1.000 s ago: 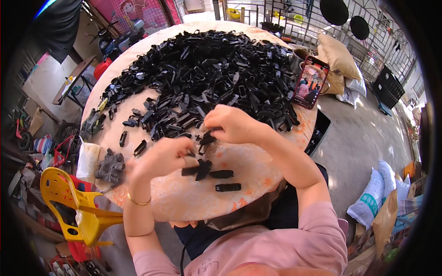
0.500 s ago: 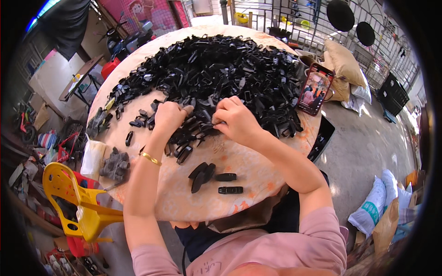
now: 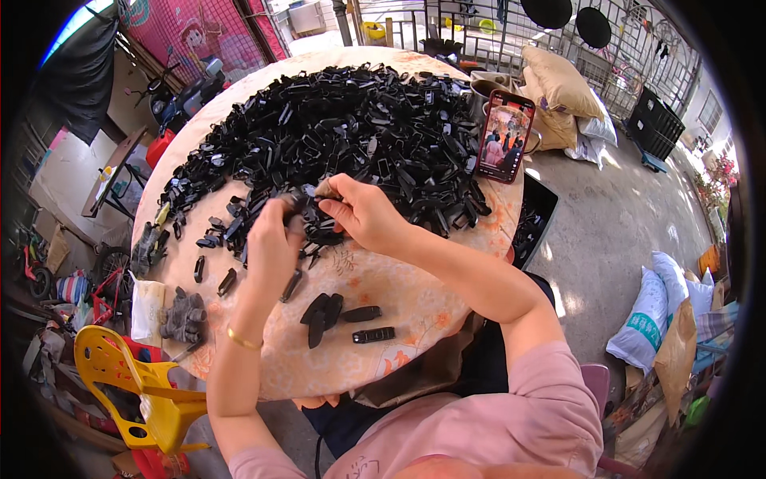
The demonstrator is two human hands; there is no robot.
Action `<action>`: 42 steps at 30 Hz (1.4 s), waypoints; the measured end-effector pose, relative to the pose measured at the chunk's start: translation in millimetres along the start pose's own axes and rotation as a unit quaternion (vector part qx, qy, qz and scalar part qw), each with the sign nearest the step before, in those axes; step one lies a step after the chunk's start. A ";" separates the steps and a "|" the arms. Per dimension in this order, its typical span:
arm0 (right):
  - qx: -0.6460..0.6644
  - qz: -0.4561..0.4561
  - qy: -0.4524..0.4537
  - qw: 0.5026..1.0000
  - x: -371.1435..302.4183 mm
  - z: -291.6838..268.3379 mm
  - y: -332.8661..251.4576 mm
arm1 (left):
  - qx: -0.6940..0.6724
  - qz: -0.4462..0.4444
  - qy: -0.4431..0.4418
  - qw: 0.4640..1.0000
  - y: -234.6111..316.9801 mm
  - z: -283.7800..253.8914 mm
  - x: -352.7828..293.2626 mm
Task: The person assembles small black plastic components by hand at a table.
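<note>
A big heap of small black plastic pieces [image 3: 351, 120] covers the far part of a round table. At its near edge my left hand [image 3: 273, 239] is closed around a black plastic piece [image 3: 299, 196], blurred by motion. My right hand [image 3: 365, 211] pinches a small dark piece between thumb and bent fingers, close beside the left; its shape is mostly hidden. Closer to me lie a small pile of black pieces [image 3: 322, 318] and two separate ones, a smooth piece [image 3: 361, 314] and a ridged piece [image 3: 373, 335].
A phone [image 3: 506, 136] stands upright at the heap's right edge, beside a metal pot. Dark gloves [image 3: 183, 317] and a white packet [image 3: 148, 310] lie on the tablecloth [image 3: 279, 367] at left. A yellow chair [image 3: 152, 391] stands left; sacks [image 3: 562, 88] are at right.
My hands have come closer together, the right one moving left toward the left hand. The whole view has shifted a little. The near pieces lie as before.
</note>
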State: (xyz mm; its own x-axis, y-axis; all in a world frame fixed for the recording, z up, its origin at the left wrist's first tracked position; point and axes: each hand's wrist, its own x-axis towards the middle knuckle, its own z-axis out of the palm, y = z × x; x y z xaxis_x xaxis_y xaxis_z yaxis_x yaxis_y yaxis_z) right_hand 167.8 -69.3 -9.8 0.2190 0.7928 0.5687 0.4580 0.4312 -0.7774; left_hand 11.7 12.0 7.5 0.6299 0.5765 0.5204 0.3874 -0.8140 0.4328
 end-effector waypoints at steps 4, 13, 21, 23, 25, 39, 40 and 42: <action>0.181 0.122 -0.051 0.975 -2.4 12.8 -8.2 | -0.258 -0.043 0.057 0.963 15.6 -3.4 -21.4; 0.258 0.196 -0.083 0.942 -11.4 18.5 -18.5 | -0.556 -0.162 0.048 0.814 3.0 -9.1 -24.6; 0.215 0.154 -0.045 0.963 -16.9 28.2 -22.4 | -0.510 -0.116 0.056 0.851 16.1 -7.1 -30.2; 0.177 0.107 -0.018 0.978 -19.4 29.9 -16.8 | -0.475 -0.109 0.049 0.872 21.4 -5.7 -29.6; 0.076 0.021 -0.005 0.997 -20.5 31.5 -14.2 | -0.532 -0.167 0.067 0.828 20.5 -6.5 -27.3; -0.077 -0.121 -0.060 0.988 -20.8 23.7 -23.3 | -0.559 -0.135 -0.077 0.815 4.8 -31.4 -26.6; -0.089 -0.131 -0.056 0.986 -20.9 24.0 -25.3 | -0.559 -0.136 -0.076 0.814 5.2 -30.9 -28.0; -0.104 -0.159 -0.046 0.981 -22.2 25.1 -22.5 | -0.552 -0.123 -0.046 0.824 7.4 -28.2 -31.5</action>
State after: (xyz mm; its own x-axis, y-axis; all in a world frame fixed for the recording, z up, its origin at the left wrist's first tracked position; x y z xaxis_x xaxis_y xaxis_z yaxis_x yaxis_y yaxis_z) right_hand 131.0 -85.8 -11.7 -0.0368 0.6719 0.7397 0.6578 0.5735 -0.4882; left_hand -24.2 -10.2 15.1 0.6913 0.6654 0.2817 -0.3051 -0.0846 0.9486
